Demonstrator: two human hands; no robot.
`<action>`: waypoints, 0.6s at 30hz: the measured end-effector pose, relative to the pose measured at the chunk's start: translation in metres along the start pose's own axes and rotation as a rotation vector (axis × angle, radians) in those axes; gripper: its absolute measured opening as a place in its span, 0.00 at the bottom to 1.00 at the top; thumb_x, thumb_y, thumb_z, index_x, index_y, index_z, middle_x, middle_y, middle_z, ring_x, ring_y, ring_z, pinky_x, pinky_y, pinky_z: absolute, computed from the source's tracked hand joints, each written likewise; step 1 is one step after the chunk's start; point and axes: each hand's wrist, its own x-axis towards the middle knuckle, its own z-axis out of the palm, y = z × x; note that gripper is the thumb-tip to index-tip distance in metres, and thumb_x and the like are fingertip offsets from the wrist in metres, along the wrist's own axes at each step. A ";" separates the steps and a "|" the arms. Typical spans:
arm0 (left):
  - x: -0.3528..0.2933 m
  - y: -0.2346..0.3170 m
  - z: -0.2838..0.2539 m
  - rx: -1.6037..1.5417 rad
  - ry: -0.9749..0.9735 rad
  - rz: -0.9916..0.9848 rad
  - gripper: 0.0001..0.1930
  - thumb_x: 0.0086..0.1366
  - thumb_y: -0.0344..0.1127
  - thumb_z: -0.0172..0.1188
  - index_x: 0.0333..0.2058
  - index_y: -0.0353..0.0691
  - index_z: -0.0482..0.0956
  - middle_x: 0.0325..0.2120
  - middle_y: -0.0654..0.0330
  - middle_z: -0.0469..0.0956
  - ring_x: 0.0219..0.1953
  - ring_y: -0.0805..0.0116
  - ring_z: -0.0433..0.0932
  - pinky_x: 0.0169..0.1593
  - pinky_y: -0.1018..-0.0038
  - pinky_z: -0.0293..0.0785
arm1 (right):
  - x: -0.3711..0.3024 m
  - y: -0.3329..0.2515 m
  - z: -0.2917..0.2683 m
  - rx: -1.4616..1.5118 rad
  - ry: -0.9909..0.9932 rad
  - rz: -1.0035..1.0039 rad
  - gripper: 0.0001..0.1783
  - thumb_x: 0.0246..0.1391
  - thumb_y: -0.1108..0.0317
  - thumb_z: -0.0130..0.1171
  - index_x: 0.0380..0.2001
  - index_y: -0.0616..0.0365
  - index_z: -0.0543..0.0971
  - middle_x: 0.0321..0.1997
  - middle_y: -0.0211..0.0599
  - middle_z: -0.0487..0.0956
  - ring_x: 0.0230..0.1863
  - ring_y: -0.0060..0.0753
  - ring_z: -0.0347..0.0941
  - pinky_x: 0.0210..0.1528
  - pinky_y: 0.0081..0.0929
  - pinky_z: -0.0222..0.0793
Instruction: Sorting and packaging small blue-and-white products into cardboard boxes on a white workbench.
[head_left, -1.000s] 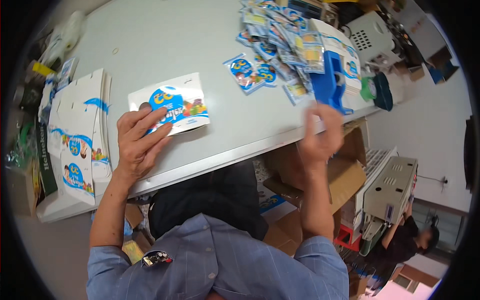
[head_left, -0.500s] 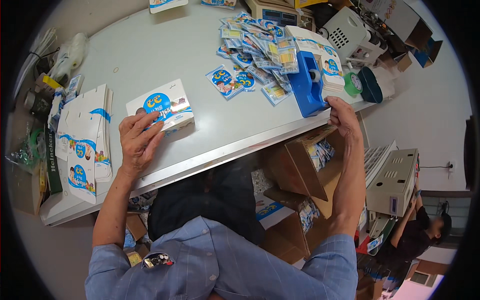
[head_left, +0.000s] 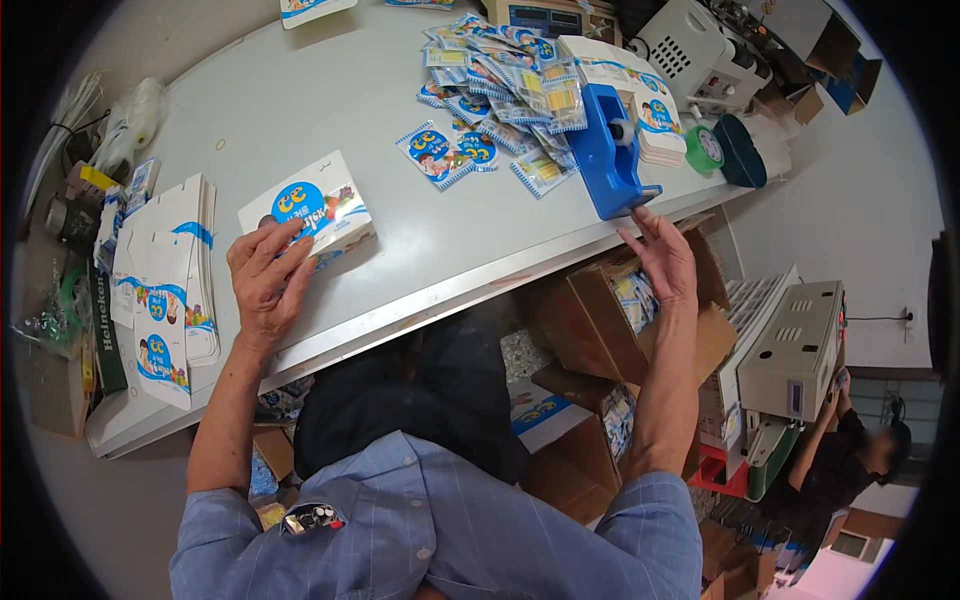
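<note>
My left hand rests on a small white and blue printed carton, fingers lying spread over its near left corner. The carton lies on the grey table, its top face and near side showing. At the table's front edge, my right hand is just below the cutting end of a blue tape dispenser. Its fingers are stretched out and apart, the fingertips close to the dispenser's end. Whether a piece of tape clings to them is too small to tell. A roll of clear tape sits in the dispenser.
A heap of small printed sachets lies left of the dispenser. Flat cartons are stacked at the left, more at the right beside a green tape roll. Open cardboard boxes stand below the table. A person works far right.
My right hand has shifted slightly down and left from the dispenser's end, and its curled fingers have spread. My left hand stays on the carton. The view has shifted slightly.
</note>
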 end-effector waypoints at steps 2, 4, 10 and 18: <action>0.002 0.007 0.009 0.028 0.072 -0.024 0.15 0.56 0.29 0.72 0.43 0.44 0.89 0.50 0.63 0.85 0.53 0.61 0.76 0.60 0.66 0.63 | 0.001 0.004 0.000 0.041 0.043 0.114 0.11 0.66 0.64 0.61 0.44 0.60 0.82 0.57 0.47 0.80 0.67 0.48 0.71 0.67 0.60 0.67; 0.007 0.015 0.019 0.044 0.100 -0.037 0.15 0.56 0.29 0.72 0.44 0.44 0.88 0.50 0.63 0.85 0.53 0.61 0.76 0.61 0.66 0.63 | 0.000 0.012 0.003 0.101 0.052 0.195 0.12 0.67 0.65 0.59 0.45 0.65 0.80 0.52 0.48 0.82 0.59 0.46 0.78 0.60 0.50 0.78; 0.000 0.010 0.011 0.121 0.119 -0.021 0.21 0.53 0.28 0.73 0.48 0.41 0.84 0.50 0.59 0.83 0.49 0.60 0.78 0.57 0.63 0.66 | -0.042 0.073 0.143 0.112 -0.017 0.277 0.11 0.70 0.67 0.54 0.46 0.64 0.77 0.48 0.49 0.82 0.49 0.43 0.83 0.31 0.33 0.86; 0.000 0.008 0.027 -0.053 0.208 -0.088 0.43 0.49 0.34 0.77 0.64 0.39 0.69 0.58 0.49 0.76 0.51 0.54 0.76 0.54 0.61 0.68 | -0.047 0.143 0.302 -0.071 -0.399 0.185 0.11 0.70 0.66 0.56 0.45 0.64 0.79 0.44 0.44 0.83 0.44 0.36 0.82 0.37 0.28 0.82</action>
